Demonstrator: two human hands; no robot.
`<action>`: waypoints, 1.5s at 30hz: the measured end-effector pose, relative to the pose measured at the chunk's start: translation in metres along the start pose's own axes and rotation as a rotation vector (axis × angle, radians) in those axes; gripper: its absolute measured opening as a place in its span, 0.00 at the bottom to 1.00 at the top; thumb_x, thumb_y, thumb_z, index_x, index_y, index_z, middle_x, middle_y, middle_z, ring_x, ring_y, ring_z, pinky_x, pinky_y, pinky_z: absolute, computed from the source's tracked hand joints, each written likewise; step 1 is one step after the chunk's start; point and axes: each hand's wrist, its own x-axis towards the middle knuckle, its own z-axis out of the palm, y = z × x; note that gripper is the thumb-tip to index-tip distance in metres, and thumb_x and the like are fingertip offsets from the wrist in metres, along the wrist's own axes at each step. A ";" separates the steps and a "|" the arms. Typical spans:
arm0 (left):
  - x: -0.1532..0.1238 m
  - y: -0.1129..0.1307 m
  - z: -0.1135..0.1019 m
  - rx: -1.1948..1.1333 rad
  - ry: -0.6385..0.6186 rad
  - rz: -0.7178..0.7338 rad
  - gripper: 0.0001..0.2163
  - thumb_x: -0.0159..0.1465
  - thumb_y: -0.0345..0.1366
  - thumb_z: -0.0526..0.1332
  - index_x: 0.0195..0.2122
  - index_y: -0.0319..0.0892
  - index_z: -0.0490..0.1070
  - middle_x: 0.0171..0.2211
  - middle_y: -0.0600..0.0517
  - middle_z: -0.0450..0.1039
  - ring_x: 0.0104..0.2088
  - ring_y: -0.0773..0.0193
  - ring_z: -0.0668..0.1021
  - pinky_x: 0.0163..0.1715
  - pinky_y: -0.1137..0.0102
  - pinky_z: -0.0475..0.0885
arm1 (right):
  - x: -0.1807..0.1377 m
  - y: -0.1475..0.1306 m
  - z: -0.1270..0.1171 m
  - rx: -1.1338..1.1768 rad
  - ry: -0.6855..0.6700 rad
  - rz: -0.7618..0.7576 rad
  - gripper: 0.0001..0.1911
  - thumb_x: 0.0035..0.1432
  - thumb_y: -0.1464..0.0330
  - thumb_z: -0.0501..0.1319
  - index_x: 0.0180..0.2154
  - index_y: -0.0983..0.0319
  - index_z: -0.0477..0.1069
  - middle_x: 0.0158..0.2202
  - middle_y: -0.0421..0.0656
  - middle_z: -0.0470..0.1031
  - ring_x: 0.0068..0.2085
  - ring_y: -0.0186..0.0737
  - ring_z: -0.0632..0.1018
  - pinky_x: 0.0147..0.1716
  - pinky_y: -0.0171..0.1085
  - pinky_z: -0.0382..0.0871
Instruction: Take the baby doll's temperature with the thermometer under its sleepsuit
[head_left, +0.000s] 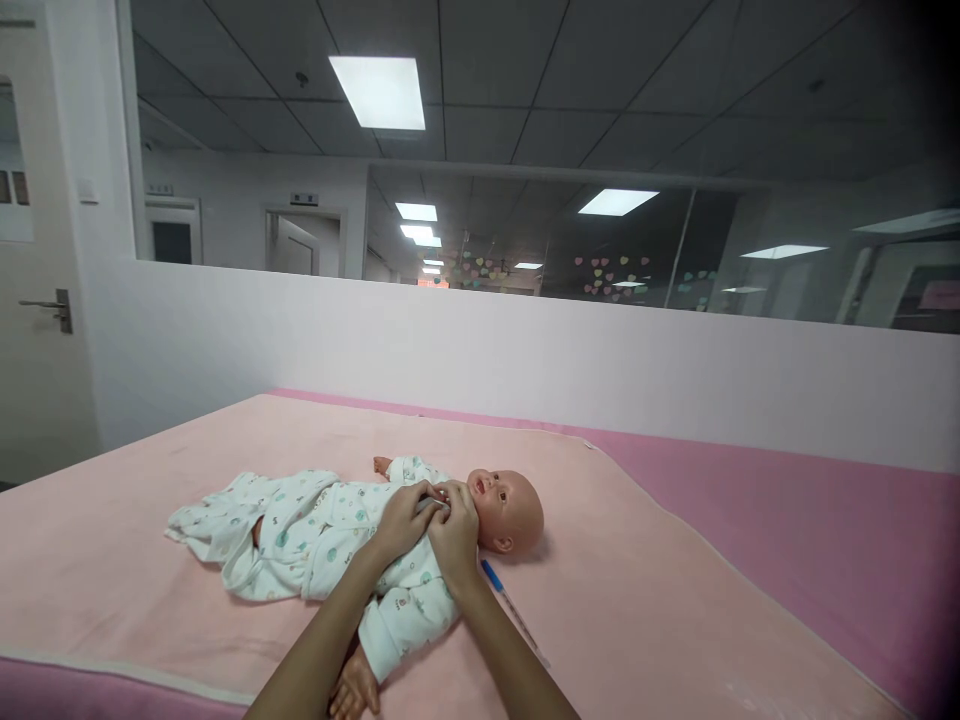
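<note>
A bald baby doll lies on its back with its head to the right, dressed in a white baby outfit with a green print. My left hand is on the doll's upper chest, fingers bent and closed at the outfit's neckline. Close against it, just below the doll's chin, my right hand pinches at the same neckline. A bit of pale cloth shows between the fingertips; the exact grip is partly hidden. Beside my right forearm rests a thin clear tube with a blue cap, resembling a thermometer.
Under the doll spreads a peach-coloured sheet over a pink padded surface. A low white wall with glass above it stands behind. At far left is a door with a lever handle.
</note>
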 end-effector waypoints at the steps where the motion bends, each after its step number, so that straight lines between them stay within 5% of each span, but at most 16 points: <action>1: 0.000 0.000 0.000 0.010 -0.002 -0.001 0.04 0.56 0.31 0.54 0.29 0.41 0.67 0.30 0.51 0.73 0.32 0.63 0.73 0.33 0.71 0.66 | 0.000 0.000 0.000 0.006 0.003 -0.006 0.19 0.38 0.84 0.45 0.29 0.61 0.65 0.32 0.41 0.66 0.35 0.37 0.68 0.36 0.34 0.64; 18: 0.001 0.003 -0.001 0.101 0.032 0.030 0.06 0.55 0.31 0.55 0.32 0.42 0.71 0.32 0.51 0.73 0.36 0.61 0.73 0.40 0.67 0.66 | -0.002 0.004 -0.001 0.080 0.191 -0.083 0.18 0.45 0.82 0.46 0.33 0.61 0.68 0.36 0.44 0.66 0.40 0.38 0.69 0.39 0.37 0.67; 29: -0.002 0.010 -0.002 0.068 0.072 0.009 0.05 0.57 0.31 0.55 0.29 0.42 0.71 0.27 0.53 0.73 0.31 0.64 0.73 0.37 0.70 0.66 | -0.002 0.003 -0.002 0.060 0.124 -0.008 0.15 0.44 0.82 0.47 0.31 0.61 0.66 0.32 0.43 0.67 0.34 0.37 0.70 0.36 0.35 0.67; 35: 0.000 0.006 -0.001 -0.110 0.075 -0.070 0.10 0.58 0.34 0.54 0.36 0.43 0.75 0.32 0.51 0.76 0.34 0.63 0.76 0.36 0.71 0.68 | -0.005 0.000 -0.001 -0.011 0.038 -0.016 0.16 0.45 0.81 0.48 0.34 0.61 0.66 0.34 0.43 0.67 0.38 0.39 0.69 0.41 0.38 0.65; 45: 0.000 0.004 -0.003 -0.139 0.029 -0.052 0.12 0.56 0.31 0.54 0.38 0.42 0.75 0.36 0.50 0.76 0.36 0.63 0.76 0.39 0.71 0.69 | -0.006 0.006 0.001 -0.016 0.096 0.038 0.13 0.49 0.76 0.50 0.37 0.62 0.67 0.36 0.44 0.70 0.37 0.39 0.71 0.38 0.37 0.66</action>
